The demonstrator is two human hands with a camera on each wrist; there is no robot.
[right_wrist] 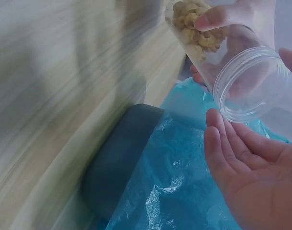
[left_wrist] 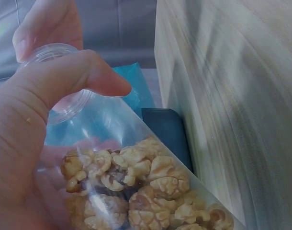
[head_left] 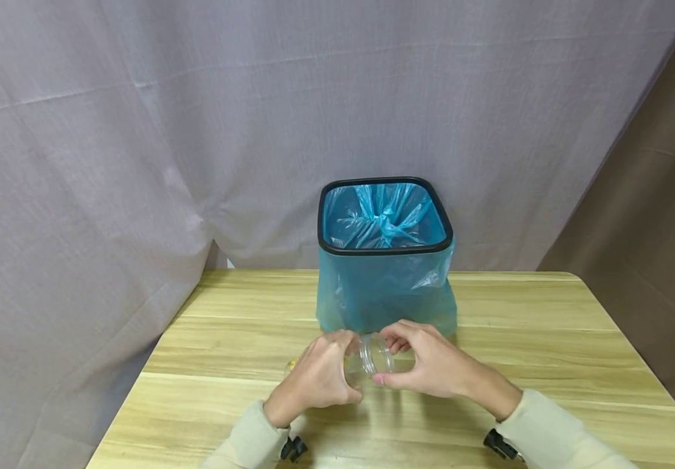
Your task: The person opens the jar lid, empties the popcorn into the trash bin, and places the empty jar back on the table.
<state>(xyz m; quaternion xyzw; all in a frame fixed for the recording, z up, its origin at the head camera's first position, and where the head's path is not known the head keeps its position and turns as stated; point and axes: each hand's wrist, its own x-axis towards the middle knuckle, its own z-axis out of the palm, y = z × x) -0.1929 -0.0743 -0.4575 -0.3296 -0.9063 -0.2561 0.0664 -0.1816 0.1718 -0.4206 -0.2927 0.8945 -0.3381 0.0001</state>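
My left hand (head_left: 327, 371) is wrapped round a clear jar (right_wrist: 218, 62), which lies tilted on its side in front of me, its mouth turned toward my right hand (head_left: 431, 365). Through the wall I see walnuts (left_wrist: 151, 201) heaped toward the base, on the far side of my left hand from the mouth; the neck end has only clear space inside. My right hand is unclenched, its fingers and thumb spread about the rim; whether the fingertips actually touch it, I cannot tell.

Just beyond both hands a bin (head_left: 443, 225) stands on the worktop (head_left: 197, 391), with a black rim round its top. A thin blue bag (head_left: 386, 290) drapes its outside and shows inside too, bunched into a twist between the walls.
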